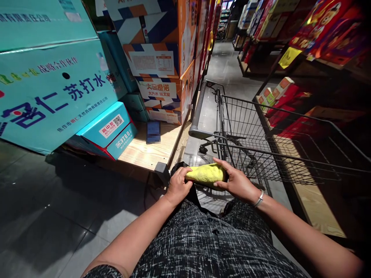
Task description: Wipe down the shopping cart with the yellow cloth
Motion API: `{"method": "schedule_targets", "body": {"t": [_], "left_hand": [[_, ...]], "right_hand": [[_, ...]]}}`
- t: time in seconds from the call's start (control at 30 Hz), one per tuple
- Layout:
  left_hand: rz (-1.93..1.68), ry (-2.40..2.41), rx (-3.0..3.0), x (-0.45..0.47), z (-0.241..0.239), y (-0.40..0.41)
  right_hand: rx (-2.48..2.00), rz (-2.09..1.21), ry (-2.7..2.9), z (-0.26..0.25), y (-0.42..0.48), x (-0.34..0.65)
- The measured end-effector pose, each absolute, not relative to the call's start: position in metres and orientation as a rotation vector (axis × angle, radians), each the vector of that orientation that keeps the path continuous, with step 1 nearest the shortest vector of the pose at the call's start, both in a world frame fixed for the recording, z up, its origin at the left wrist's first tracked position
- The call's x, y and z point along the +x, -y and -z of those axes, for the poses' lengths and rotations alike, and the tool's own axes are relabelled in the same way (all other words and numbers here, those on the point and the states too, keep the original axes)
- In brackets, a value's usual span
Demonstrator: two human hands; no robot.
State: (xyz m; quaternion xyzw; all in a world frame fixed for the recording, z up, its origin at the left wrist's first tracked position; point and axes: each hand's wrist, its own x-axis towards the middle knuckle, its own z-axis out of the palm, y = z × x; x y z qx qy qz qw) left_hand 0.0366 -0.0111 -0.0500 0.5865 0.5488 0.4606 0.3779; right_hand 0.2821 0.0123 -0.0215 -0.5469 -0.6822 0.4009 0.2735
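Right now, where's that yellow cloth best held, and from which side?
Probably by its two ends, coming in from both sides: the yellow cloth is a long bundle lying crosswise, with the left grip at one end and the right grip at the other.

The head view looks forward and down, with the hands (177, 188) near.

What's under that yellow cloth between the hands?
The left hand and right hand hold the yellow cloth. Grey floor shows just below it in view; whatever its folds cover is hidden.
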Motion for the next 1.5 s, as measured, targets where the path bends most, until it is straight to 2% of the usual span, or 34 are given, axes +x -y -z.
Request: {"method": "schedule_targets", "body": {"t": [0.23, 0.33, 0.4, 0.57, 0.63, 0.8, 0.93, 1.03, 1.23, 1.37, 1.5], "left_hand": [[-1.153, -1.443, 1.795, 0.03, 0.055, 0.018], [-1.207, -1.371, 1.736, 0.026, 0.045, 0.014], [-1.162, -1.194, 1.521, 0.023, 0.039, 0.009], [-1.087, -0.996, 0.858, 0.031, 0.042, -0.003], [-1.182, -1.062, 0.729, 0.037, 0.048, -0.005], [-1.368, -1.356, 0.698, 0.042, 0.052, 0.005], [-0.947, -1.059, 0.369, 0.049, 0.047, 0.02], [-0.849, -0.818, 0.15, 0.059, 0.048, 0.023], [-1.038, -0.744, 0.064, 0.076, 0.055, 0.016], [-1.093, -0.824, 0.052, 0.08, 0.056, 0.014], [-1.094, -0.823, 0.178, 0.08, 0.048, 0.014]], "right_hand": [[-1.572, -0.574, 2.171, 0.022, 0.002, 0.277], [-1.483, -0.44, 2.19, 0.013, 0.002, 0.28], [-1.369, -0.573, 2.124, 0.007, -0.001, 0.283], [-1.353, -1.624, 1.475, 0.004, -0.011, 0.283], [-1.366, -1.806, 1.172, 0.008, -0.012, 0.28], [-1.374, -1.588, 1.122, 0.016, -0.015, 0.277], [-1.345, -1.401, 1.272, 0.022, -0.009, 0.266], [-1.316, -1.521, 1.229, 0.027, 0.006, 0.247], [-1.221, -1.819, 0.871, 0.037, 0.03, 0.222], [-1.399, -1.809, 0.964, 0.047, 0.016, 0.236], [-1.483, -1.555, 1.377, 0.043, -0.005, 0.26]]}}
